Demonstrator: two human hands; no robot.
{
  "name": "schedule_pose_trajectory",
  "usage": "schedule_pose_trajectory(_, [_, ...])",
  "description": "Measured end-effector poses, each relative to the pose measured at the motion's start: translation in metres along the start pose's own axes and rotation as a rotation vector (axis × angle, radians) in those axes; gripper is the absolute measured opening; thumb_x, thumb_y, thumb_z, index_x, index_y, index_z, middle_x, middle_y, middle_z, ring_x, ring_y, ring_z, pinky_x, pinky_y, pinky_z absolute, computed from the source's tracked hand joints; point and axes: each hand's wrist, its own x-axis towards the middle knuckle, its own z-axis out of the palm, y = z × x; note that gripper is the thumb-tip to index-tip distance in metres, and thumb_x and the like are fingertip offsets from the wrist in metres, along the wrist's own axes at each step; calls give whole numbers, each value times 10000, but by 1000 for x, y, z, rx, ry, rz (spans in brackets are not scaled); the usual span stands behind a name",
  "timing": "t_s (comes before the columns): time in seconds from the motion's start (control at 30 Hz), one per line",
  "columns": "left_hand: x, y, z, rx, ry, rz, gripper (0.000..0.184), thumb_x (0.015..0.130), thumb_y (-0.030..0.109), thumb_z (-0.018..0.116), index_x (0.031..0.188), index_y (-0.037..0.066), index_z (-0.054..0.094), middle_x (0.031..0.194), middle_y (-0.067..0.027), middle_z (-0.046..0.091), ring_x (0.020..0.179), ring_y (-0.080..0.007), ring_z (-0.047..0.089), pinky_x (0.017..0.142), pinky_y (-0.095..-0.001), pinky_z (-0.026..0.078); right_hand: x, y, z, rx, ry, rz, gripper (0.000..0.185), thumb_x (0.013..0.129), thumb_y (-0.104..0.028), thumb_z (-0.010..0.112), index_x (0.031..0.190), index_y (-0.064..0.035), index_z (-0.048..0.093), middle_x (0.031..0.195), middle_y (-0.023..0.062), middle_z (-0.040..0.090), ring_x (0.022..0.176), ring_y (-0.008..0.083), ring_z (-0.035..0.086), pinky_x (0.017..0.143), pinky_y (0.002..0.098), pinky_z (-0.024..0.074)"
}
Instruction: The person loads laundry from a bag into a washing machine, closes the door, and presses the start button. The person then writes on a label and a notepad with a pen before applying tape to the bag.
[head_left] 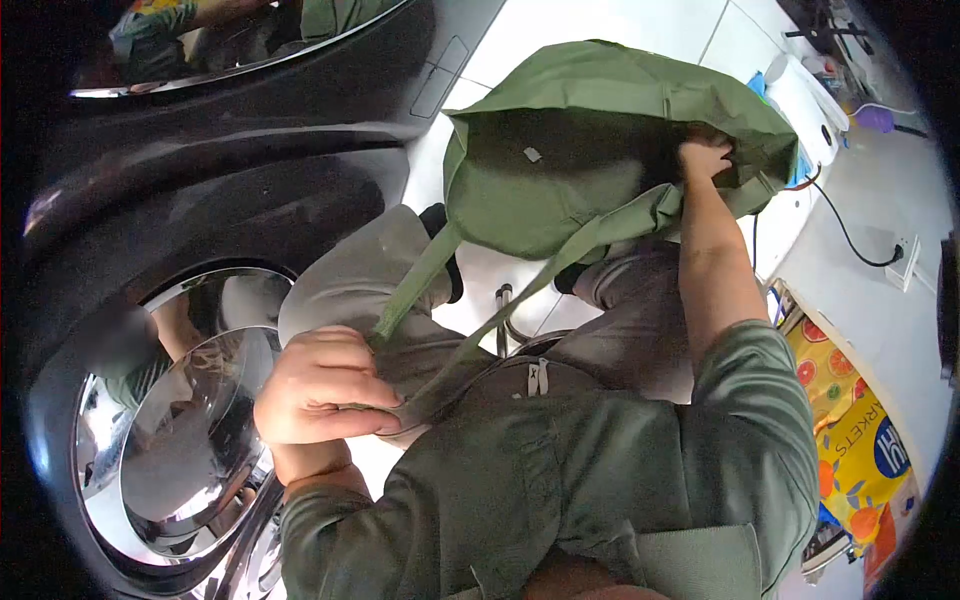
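A large green cloth bag (560,210) hangs open above my knees, its dark inside showing with a small white tag (532,155). Its strap (420,280) runs down to my left hand (325,388), whose fingers are closed around it at the lower left. My right hand (708,155) reaches into the bag's mouth at the right side. The fingers there are partly bent and apart, and nothing can be seen between them. Another stretch of strap lies along the bag's near edge, beside my right wrist.
At left is a dark glossy surface (270,190) with round chrome parts (200,430). White floor tiles (690,30) lie beyond the bag. On the right are a white device (800,95), a black cable, a socket (903,262) and a yellow fruit-print bag (850,440).
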Motion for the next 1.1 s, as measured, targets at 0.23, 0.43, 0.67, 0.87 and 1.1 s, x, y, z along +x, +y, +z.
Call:
schedule_pose_trajectory(0.23, [-5, 8, 6, 45, -21, -7, 186, 575, 158, 738, 703, 76, 631, 591, -23, 520, 510, -195, 482, 485, -309, 323, 78, 10, 50, 249, -407, -151, 548, 804, -457, 407, 1237, -124, 449, 1323, 126, 355, 1224, 316, 297, 976, 551, 186])
schedule_pose_trajectory(0.43, [-12, 26, 11, 106, -20, -69, 162, 578, 151, 727, 688, 78, 632, 548, -24, 485, 489, -196, 457, 470, -316, 295, 35, -16, -92, 1118, -683, -587, 400, 879, -304, 351, 1185, -87, 490, 1133, 142, 544, 1051, 170, 488, 877, 264, 375])
schedule_pose_trajectory(0.67, [-41, 58, 14, 92, -140, -1, 144, 584, 115, 723, 673, 64, 622, 595, -39, 561, 519, -198, 501, 478, -297, 318, -16, 16, -161, -417, -247, -643, 320, 808, -331, 482, 1049, -151, 592, 1133, 95, 543, 1122, 275, 443, 927, 663, 151])
schedule_pose_trajectory(0.87, [-76, 65, 36, 112, 31, -452, 126, 597, 38, 686, 699, 19, 615, 625, -70, 593, 544, -150, 547, 505, -249, 380, 5, 108, -124, -675, 163, -575, 309, 875, -250, 388, 1158, -250, 513, 1143, 29, 494, 1101, 262, 424, 876, 590, 269])
schedule_pose_trajectory(1.1, [-117, 67, 55, -54, 140, -584, 136, 586, -19, 655, 720, -6, 633, 668, -76, 624, 594, -109, 563, 538, -219, 397, -15, 172, -114, -900, -47, -278, 309, 852, -232, 406, 1058, -104, 598, 1074, 62, 573, 996, 261, 516, 798, 610, 323])
